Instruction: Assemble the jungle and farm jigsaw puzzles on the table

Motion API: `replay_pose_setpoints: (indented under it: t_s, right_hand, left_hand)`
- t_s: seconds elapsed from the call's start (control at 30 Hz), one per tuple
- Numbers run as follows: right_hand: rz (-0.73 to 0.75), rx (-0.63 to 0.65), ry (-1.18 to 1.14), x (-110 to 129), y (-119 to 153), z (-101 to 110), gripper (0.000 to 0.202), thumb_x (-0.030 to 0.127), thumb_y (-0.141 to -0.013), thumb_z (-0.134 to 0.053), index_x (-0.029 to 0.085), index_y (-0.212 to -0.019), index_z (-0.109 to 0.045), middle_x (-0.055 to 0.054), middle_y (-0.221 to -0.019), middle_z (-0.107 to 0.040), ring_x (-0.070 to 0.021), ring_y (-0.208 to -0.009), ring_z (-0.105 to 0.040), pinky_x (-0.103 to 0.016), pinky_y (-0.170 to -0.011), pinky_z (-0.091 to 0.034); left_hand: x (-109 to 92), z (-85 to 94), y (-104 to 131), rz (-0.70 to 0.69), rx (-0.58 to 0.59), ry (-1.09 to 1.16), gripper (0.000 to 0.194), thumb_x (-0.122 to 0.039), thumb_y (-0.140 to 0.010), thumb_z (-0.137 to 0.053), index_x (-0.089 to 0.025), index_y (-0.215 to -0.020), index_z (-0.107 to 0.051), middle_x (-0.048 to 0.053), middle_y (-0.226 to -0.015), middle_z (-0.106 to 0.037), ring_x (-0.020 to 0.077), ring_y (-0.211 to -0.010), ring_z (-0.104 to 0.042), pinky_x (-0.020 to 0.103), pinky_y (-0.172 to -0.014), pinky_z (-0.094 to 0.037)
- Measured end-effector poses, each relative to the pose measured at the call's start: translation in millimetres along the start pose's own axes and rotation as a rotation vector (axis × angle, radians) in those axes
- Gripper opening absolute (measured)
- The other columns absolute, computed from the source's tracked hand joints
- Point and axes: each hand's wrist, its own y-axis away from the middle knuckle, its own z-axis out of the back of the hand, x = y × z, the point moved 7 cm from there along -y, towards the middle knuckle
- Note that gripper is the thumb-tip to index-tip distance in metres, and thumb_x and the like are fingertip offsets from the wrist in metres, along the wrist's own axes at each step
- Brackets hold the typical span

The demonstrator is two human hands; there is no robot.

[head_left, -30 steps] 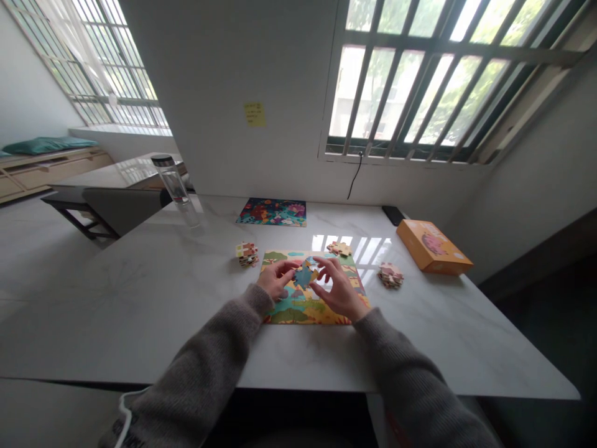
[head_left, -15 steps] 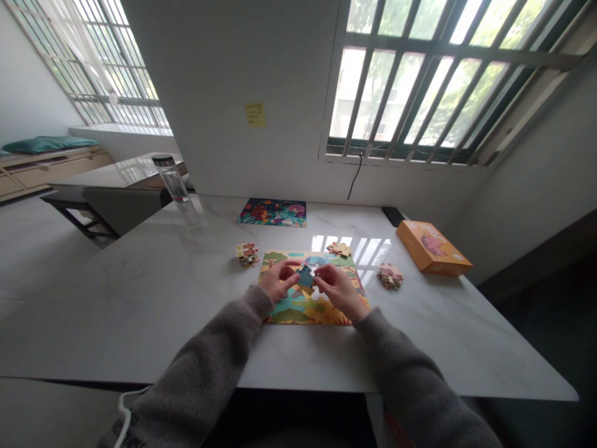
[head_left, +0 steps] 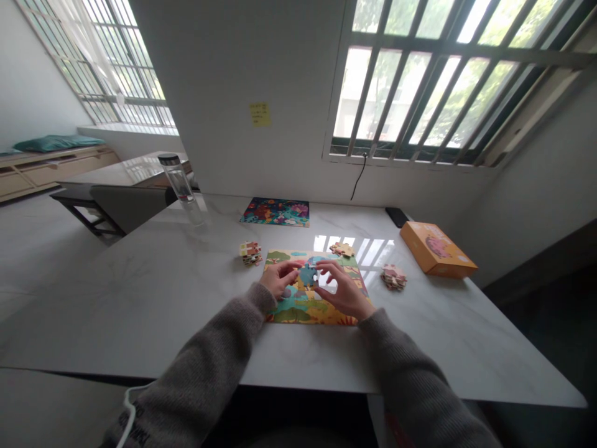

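Observation:
A colourful jigsaw puzzle lies on the white marbled table in front of me. Over its middle is a blue puzzle piece, between my two hands. My left hand pinches the piece at its left edge, thumb and fingers together. My right hand is at the piece's right side, its thumb and fingers spread apart around that edge. Small stacks of loose pieces lie left, behind and right of the puzzle.
An orange box and a black phone lie at the back right. Behind the puzzle is a dark picture sheet. A glass bottle stands at the back left, near the table's edge.
My right hand's fingers have spread from a pinch on the piece. The blue piece now appears turned flatter. The whole view has shifted slightly.

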Motion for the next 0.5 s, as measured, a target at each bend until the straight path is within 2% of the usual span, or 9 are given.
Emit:
replay_pose_setpoints:
  t_s: [0.1, 0.23, 0.3, 0.43, 0.5]
  right_hand:
    - [0.076, 0.049, 0.042, 6, 0, 0, 0.037, 0.029, -0.088, -0.067, 0.027, -0.124, -0.058, -0.010, -0.133, -0.058, -0.0252, -0.120, -0.058, -0.038, -0.084, -0.058]
    - [0.109, 0.049, 0.144, 2, 3, 5, 0.036, 0.029, -0.088, -0.070, 0.027, -0.123, -0.061, -0.009, -0.128, -0.063, -0.0252, -0.120, -0.060, -0.044, -0.101, -0.051]
    - [0.093, 0.038, 0.211, -5, 6, 11, 0.038, 0.032, -0.087, -0.072, 0.027, -0.124, -0.061, -0.009, -0.126, -0.066, -0.0262, -0.117, -0.061, -0.046, -0.102, -0.050]
    - [0.015, 0.050, 0.274, -23, 14, 23, 0.035, 0.034, -0.086, -0.074, 0.025, -0.118, -0.065, -0.009, -0.121, -0.068, -0.0279, -0.113, -0.061, -0.047, -0.099, -0.050]
    - [-0.013, 0.087, 0.281, -28, 19, 25, 0.031, 0.034, -0.085, -0.075, 0.025, -0.114, -0.067, -0.009, -0.119, -0.069, -0.0279, -0.112, -0.061, -0.047, -0.100, -0.049]
  left_hand:
    - [3, -0.6, 0, 0.012, 0.008, -0.001, 0.050, -0.053, -0.074, -0.075, -0.012, -0.102, -0.071, 0.003, -0.074, -0.068, 0.0124, -0.062, -0.060, 0.026, -0.061, -0.051]
    - [9, -1.2, 0, 0.016, 0.020, -0.018, 0.051, -0.052, -0.079, -0.071, -0.011, -0.110, -0.068, 0.002, -0.071, -0.065, 0.0129, -0.062, -0.060, 0.026, -0.062, -0.052]
    - [10, 0.2, 1, -0.005, 0.012, -0.063, 0.048, -0.049, -0.084, -0.067, -0.012, -0.115, -0.066, 0.001, -0.071, -0.064, 0.0138, -0.064, -0.062, 0.027, -0.064, -0.053]
    - [9, 2.2, 2, -0.081, 0.013, -0.295, 0.032, -0.036, -0.090, -0.058, -0.015, -0.112, -0.069, 0.005, -0.083, -0.069, 0.0162, -0.072, -0.065, 0.030, -0.070, -0.054]
    - [6, 0.0, 3, -0.166, 0.036, -0.462, 0.026, -0.029, -0.091, -0.055, -0.016, -0.107, -0.071, 0.007, -0.088, -0.070, 0.0169, -0.074, -0.063, 0.031, -0.074, -0.054]
